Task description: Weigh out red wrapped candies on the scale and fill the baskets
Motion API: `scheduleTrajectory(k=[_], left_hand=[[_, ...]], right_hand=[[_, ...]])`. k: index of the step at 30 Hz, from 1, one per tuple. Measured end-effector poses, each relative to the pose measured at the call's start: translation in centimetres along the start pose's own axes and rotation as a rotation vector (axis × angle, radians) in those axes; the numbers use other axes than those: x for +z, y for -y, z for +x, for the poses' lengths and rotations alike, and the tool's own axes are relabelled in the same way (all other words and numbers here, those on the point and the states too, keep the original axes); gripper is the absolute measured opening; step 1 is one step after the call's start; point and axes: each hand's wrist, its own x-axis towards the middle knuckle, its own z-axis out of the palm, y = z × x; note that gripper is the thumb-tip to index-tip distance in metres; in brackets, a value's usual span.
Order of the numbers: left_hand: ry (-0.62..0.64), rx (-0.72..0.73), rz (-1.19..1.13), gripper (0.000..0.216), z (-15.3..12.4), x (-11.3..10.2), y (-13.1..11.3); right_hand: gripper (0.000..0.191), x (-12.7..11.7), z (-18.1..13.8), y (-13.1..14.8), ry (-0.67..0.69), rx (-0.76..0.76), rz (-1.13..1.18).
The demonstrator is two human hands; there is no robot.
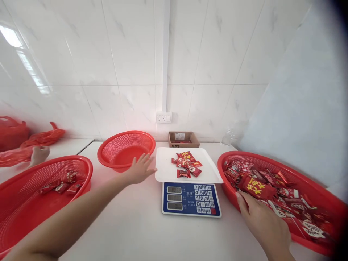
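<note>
My left hand (pixel 140 168) reaches forward with fingers spread, resting at the near rim of an empty red mesh basket (pixel 126 149), just left of the scale's white tray (pixel 187 167). Several red candy packets (pixel 187 164) lie on that tray, above the blue keypad of the scale (pixel 191 198). My right hand (pixel 262 219) lies at the near rim of a large red basket (pixel 285 195) filled with red wrapped candies and a red pouch with yellow characters (pixel 255 186); its fingers point toward the pouch and hold nothing I can see.
At the left a red basket (pixel 32 195) holds a few red packets. Another person's hand (pixel 39 155) rests by red plastic bags (pixel 29 143) at far left. A small cardboard box (pixel 183 139) stands against the tiled wall under a socket (pixel 164 117).
</note>
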Motion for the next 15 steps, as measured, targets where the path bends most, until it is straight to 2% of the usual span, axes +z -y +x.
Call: scheduleTrajectory(k=[2, 4, 8, 11, 15], left_hand=[[-0.05, 0.132, -0.061, 0.074, 1.8, 0.7, -3.2], [-0.04, 0.263, -0.108, 0.081, 3.7, 1.5, -6.2], [0.003, 0.379, -0.123, 0.09, 6.9, 3.1, -10.2], [-0.063, 0.368, -0.138, 0.08, 8.1, 3.9, -11.2], [-0.173, 0.33, -0.185, 0.053, 8.2, 4.0, -10.6]], right_hand=[[0.049, -0.2, 0.0, 0.1, 0.006, 0.004, 0.003], [0.049, -0.3, -0.1, 0.1, 0.013, 0.005, 0.008], [0.049, -0.2, -0.1, -0.2, -0.003, -0.031, 0.026], [0.049, 0.0, -0.1, -0.4, -0.02, -0.055, 0.026], [0.047, 0.2, -0.2, -0.6, -0.06, -0.076, 0.027]])
